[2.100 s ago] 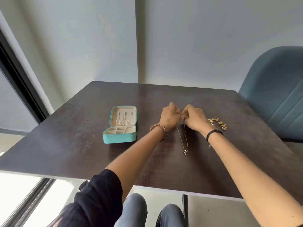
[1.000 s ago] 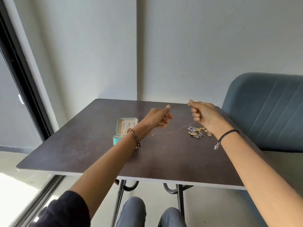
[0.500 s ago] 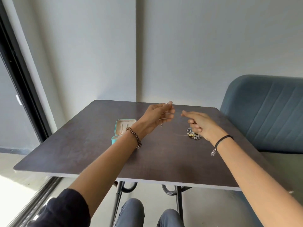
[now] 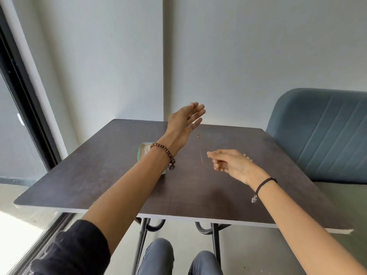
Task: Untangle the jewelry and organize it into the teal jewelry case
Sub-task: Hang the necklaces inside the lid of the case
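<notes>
One necklace (image 4: 201, 153) hangs between raised left hand (image 4: 182, 124) and pinching right hand (image 4: 230, 162).

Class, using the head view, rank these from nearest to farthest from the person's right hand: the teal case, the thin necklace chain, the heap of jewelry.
1. Thin necklace chain: pinched by the right hand, hanging to its left.
2. Heap of jewelry: peeking out just behind the hand.
3. Teal case: far left, behind the left forearm.

Fine chain necklace (image 4: 201, 153) hangs slack above the table (image 4: 99, 175) — teal jewelry case (image 4: 140, 155) lies open on it, largely hidden.
</notes>
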A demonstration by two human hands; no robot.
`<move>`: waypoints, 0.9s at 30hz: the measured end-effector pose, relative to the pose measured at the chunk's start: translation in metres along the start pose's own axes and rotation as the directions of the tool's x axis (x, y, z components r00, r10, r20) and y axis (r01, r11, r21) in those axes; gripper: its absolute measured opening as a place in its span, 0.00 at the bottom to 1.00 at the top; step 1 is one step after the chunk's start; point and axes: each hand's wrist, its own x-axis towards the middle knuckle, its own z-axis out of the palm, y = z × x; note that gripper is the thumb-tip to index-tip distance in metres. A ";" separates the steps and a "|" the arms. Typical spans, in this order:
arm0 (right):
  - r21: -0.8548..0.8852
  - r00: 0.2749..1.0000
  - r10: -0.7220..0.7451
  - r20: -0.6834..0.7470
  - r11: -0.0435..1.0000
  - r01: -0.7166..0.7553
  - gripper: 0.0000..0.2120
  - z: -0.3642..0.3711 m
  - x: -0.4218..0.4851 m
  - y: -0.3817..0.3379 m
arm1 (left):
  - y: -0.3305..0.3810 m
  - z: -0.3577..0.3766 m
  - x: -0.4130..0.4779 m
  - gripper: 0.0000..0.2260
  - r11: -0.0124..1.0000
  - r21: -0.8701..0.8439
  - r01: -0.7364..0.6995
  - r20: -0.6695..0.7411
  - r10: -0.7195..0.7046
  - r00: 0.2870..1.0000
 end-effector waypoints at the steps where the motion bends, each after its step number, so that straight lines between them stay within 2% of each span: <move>1: 0.026 1.000 -0.006 0.000 1.000 0.006 0.09 -0.001 0.000 0.003 | 0.002 -0.001 0.001 0.08 1.000 -0.022 -0.009 -0.004 0.009 1.000; 4: 0.090 1.000 -0.018 0.004 0.996 0.017 0.08 -0.002 -0.001 0.010 | 0.005 -0.004 0.001 0.09 0.997 -0.065 -0.037 -0.048 0.034 0.998; 6: 0.071 1.000 -0.028 0.010 0.997 0.027 0.08 -0.002 -0.004 0.011 | 0.006 -0.005 0.002 0.09 0.996 -0.054 -0.070 -0.119 0.063 0.991; 10: -0.111 0.994 -0.105 -0.002 0.988 0.104 0.10 0.004 -0.013 -0.003 | -0.002 -0.009 0.005 0.06 0.986 0.144 -0.081 -0.255 0.116 0.960; 13: -0.292 0.978 -0.205 0.025 0.935 0.203 0.11 0.011 -0.018 -0.027 | -0.011 -0.013 0.003 0.08 0.948 0.319 0.005 -0.187 0.058 0.981; 16: -0.344 0.955 -0.286 0.075 0.892 0.294 0.11 0.020 -0.020 -0.053 | -0.019 -0.012 -0.006 0.08 0.876 0.477 0.070 -0.060 -0.047 0.997; 20: -0.404 0.928 -0.365 0.071 0.840 0.362 0.09 0.026 -0.017 -0.076 | -0.025 -0.008 -0.017 0.13 0.823 0.563 0.070 0.083 -0.140 0.987; 23: -0.452 0.919 -0.391 0.057 0.810 0.373 0.09 0.024 -0.016 -0.079 | -0.026 -0.005 -0.019 0.19 0.808 0.585 0.073 0.117 -0.173 0.978; 27: -0.439 0.889 -0.454 -0.063 0.813 0.384 0.08 0.020 -0.010 -0.070 | -0.024 -0.002 -0.019 0.25 0.748 0.661 0.063 0.107 -0.177 0.978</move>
